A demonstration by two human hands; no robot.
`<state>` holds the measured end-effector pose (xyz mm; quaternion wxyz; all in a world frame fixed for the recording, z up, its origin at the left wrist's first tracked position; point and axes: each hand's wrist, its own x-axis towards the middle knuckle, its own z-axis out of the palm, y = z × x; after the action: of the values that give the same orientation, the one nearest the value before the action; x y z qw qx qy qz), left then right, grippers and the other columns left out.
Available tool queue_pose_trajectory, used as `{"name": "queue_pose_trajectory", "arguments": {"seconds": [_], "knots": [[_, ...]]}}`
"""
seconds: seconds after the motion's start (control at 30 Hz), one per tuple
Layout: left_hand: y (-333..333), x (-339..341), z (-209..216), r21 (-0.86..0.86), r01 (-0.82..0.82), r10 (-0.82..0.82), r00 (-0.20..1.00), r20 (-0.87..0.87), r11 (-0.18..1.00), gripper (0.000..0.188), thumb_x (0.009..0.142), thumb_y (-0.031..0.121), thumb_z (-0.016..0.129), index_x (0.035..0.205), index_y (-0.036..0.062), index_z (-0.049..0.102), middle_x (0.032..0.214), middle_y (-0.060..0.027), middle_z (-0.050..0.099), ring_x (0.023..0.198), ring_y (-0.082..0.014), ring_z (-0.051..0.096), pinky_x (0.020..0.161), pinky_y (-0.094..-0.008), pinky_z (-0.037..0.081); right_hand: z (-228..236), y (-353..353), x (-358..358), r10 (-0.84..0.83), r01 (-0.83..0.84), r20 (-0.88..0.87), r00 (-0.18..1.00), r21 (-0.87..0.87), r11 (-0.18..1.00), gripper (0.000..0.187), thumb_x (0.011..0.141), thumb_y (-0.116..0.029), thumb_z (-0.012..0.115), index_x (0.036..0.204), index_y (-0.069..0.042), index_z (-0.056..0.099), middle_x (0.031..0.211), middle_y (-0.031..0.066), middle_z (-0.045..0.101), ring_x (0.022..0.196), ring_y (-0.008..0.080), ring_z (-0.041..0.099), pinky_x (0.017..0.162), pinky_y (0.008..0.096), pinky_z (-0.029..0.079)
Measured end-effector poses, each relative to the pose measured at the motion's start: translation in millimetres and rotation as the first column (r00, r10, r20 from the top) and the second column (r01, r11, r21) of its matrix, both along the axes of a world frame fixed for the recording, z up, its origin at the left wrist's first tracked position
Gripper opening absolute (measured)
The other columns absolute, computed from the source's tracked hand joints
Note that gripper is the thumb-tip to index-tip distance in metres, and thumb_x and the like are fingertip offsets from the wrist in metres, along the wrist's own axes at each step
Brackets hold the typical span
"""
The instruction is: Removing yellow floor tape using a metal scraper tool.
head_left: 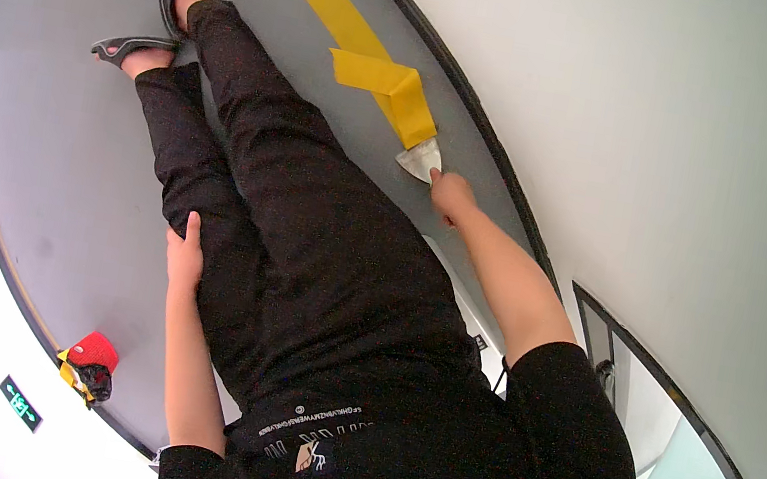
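Holding scraper (420,159) under yellow tape (397,100); red-yellow tool (89,365) by wall

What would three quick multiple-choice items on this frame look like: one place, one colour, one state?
1. Where does the left hand rest?
A. on the person's own thigh
B. on the wall
C. on the red thing by the wall

2. What colour is the tape strip on the floor?
A. blue
B. yellow
C. green

3. How does the strip lie near the right hand?
A. flat all along
B. rolled into a ball
C. its end lifted and folded over above a pale scraper blade

Answers: 1 A, the hand lies flat on the black trouser leg. 2 B, the band runs yellow along the grey floor. 3 C, the loose end doubles back over the strip just above the blade that the right hand holds.
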<state>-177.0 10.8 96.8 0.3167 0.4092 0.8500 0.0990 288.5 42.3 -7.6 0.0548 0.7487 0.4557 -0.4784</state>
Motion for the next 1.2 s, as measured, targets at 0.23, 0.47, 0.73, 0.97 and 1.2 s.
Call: {"name": "queue_pose_trajectory", "arguments": {"seconds": [0.23, 0.47, 0.73, 0.97, 1.2], "knots": [[8.7, 15.0, 1.3, -0.063, -0.012, 0.015, 0.999, 0.043, 0.998, 0.085, 0.089, 0.060, 0.049, 0.140, -0.0069, 0.032, 0.138, -0.0283, 0.042, 0.130, -0.0399, 0.041, 0.108, -0.0412, 0.032, -35.6, -49.1, 19.1, -0.077, 0.080, 0.056, 0.995, -0.038, 0.996, 0.063, 0.100, -0.045, 0.032, 0.089, 0.009, 0.063, 0.077, 0.0241, 0.064, 0.051, 0.0354, 0.062, 0.053, 0.0471, 0.050], [7.4, 10.6, 1.3, -0.092, -0.029, 0.033, 0.999, 0.034, 0.995, 0.087, 0.089, 0.060, 0.050, 0.140, -0.0069, 0.031, 0.140, -0.0289, 0.041, 0.131, -0.0399, 0.039, 0.108, -0.0413, 0.031, -1.2, 0.7, 3.4, -0.240, 0.243, 0.042, 0.970, -0.126, 0.962, 0.062, 0.101, -0.044, 0.032, 0.090, 0.008, 0.064, 0.076, 0.0243, 0.064, 0.052, 0.0352, 0.063, 0.055, 0.0469, 0.051], [7.0, 10.0, -1.7, -0.068, -0.017, 0.021, 0.999, 0.048, 0.998, 0.088, 0.089, 0.061, 0.050, 0.141, -0.0074, 0.029, 0.141, -0.0289, 0.038, 0.133, -0.0401, 0.036, 0.109, -0.0408, 0.029, -24.9, -45.1, 22.4, 0.080, -0.082, 0.101, 0.992, 0.016, 0.997, 0.061, 0.101, -0.044, 0.031, 0.095, 0.008, 0.064, 0.088, 0.0256, 0.066, 0.078, 0.0399, 0.066, 0.071, 0.0483, 0.052], [9.0, 9.5, -2.0, -0.065, 0.000, 0.004, 0.999, 0.052, 0.998, 0.087, 0.089, 0.060, 0.050, 0.141, -0.0074, 0.029, 0.142, -0.0286, 0.038, 0.133, -0.0396, 0.037, 0.109, -0.0410, 0.030, -32.9, -14.2, 27.7, 0.277, -0.316, 0.197, 0.941, 0.209, 0.925, 0.063, 0.101, -0.044, 0.030, 0.095, 0.008, 0.064, 0.087, 0.0255, 0.066, 0.079, 0.0400, 0.066, 0.072, 0.0474, 0.052], [11.2, 19.8, 5.2, -0.089, -0.022, 0.026, 0.999, 0.038, 0.996, 0.085, 0.090, 0.058, 0.050, 0.141, -0.0067, 0.030, 0.141, -0.0277, 0.039, 0.132, -0.0391, 0.038, 0.109, -0.0406, 0.030, -31.3, -18.2, 21.8, 0.000, -0.005, 0.084, 0.996, 0.060, 0.998, 0.063, 0.101, -0.046, 0.030, 0.094, 0.007, 0.065, 0.078, 0.0247, 0.065, 0.057, 0.0341, 0.065, 0.058, 0.0459, 0.053]]}}
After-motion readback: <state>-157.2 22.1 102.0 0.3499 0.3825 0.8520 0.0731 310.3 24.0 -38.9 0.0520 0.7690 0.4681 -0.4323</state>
